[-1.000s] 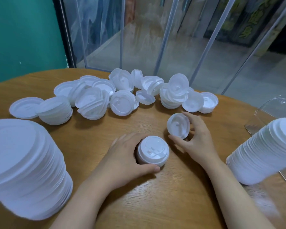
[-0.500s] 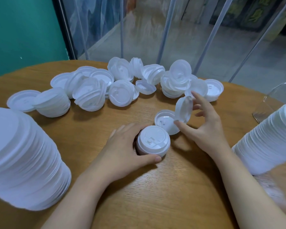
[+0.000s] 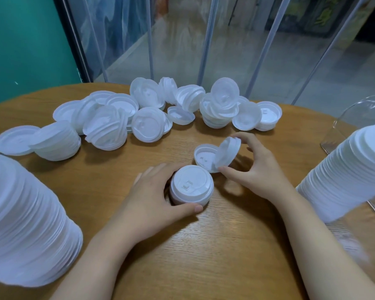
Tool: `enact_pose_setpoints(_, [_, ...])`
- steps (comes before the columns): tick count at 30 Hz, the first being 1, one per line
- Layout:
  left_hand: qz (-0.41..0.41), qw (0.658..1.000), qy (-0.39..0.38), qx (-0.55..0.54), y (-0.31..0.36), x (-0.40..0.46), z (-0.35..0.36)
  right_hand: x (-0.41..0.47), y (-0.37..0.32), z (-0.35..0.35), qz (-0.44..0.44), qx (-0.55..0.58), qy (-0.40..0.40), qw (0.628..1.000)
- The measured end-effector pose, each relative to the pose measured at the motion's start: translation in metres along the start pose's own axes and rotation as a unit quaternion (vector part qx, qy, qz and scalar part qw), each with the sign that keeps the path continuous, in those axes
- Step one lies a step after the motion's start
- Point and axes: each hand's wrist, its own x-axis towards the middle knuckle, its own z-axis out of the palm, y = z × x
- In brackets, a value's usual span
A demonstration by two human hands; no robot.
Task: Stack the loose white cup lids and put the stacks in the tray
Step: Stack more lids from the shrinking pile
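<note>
While the round wooden tabletop (image 3: 214, 256) carries everything, the biggest things on it are two tall lid stacks: one at eight o'clock (image 3: 24, 219) and one leaning at three o'clock (image 3: 351, 169), its base by the clear tray (image 3: 359, 118). A heap of loose lids (image 3: 147, 113) spreads from ten to one o'clock, well apart from the hands. At the centre the left hand (image 3: 147, 204) curls round a short stack (image 3: 191, 185), thumb on its near side, steadying it upright. Just beyond, at one o'clock from that stack, the right hand (image 3: 256, 169) pinches a tilted lid (image 3: 227, 154) by its rim between thumb and fingertips. An upturned lid (image 3: 205, 156) lies flat beside it, touching. To seat the pinched lid cleanly, I judge it should be turned dome-up, levelled, centred over the short stack and pressed down evenly, while the left hand stops the stack sliding.
</note>
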Motion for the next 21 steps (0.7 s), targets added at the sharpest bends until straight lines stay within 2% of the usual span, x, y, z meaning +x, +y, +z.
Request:
enact_pose_setpoints(10, [0.001,1.000,0.002,0.008,0.001,0.000,-0.001,-0.003,0.002,-0.006,0.009,-0.102,-0.006,0.995])
enact_pose_setpoints(21, [-0.010,1.000,-0.002,0.006,0.004,-0.001,-0.002,-0.003,0.001,0.001,0.025,-0.086,-0.034,0.995])
